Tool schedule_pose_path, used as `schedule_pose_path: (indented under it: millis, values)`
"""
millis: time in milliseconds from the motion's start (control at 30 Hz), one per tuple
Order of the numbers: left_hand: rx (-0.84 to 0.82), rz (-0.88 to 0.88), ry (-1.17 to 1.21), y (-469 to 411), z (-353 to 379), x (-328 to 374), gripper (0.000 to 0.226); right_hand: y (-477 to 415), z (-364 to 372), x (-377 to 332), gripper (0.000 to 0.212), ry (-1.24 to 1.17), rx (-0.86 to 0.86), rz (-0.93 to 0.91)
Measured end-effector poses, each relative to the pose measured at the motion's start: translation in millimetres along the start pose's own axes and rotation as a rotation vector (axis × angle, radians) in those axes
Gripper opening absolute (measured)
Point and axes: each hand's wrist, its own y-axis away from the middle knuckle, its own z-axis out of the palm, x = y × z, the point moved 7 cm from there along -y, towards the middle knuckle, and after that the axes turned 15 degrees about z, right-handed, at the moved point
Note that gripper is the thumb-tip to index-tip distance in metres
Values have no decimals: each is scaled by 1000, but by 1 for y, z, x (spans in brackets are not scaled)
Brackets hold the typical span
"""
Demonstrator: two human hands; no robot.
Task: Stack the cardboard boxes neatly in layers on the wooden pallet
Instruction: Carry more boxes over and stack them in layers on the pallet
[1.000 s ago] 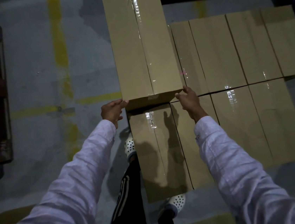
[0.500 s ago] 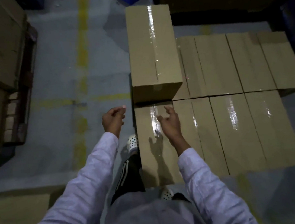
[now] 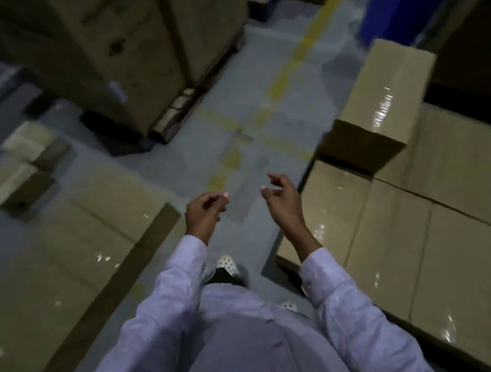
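Crowning the box layer (image 3: 460,253): one box (image 3: 386,87).

Left hand (image 3: 204,210): I see it raised over the floor (image 3: 244,109), fingers loosely curled, holding nothing.
Right hand (image 3: 282,200): raised near the box layer (image 3: 441,224), fingers relaxed, holding nothing.
Box layer: taped cartons on my right, edges touching.
Top box (image 3: 381,103): lies on the layer's far corner.
Floor: grey, with worn yellow lines (image 3: 299,54).
Left cartons (image 3: 64,267): blurred.
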Motion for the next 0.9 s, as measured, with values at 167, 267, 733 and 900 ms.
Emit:
schedule_pose_path:
  millis: [167,267,733,900]
  values:
    - [336,-42,40,83,-159,-21,12,88,124,-46,41,139,-290,-222]
    - [529,-86,74,134,-242,-37,5,135,189,-59,41,224,-424,-321]
    - [808,-76,65,262,-498,-88,29,297,427,-90,42,344,-715,-674]
    - [684,15,-81,228,-508,-83,37,278,435,-99,38,353,-647,-680]
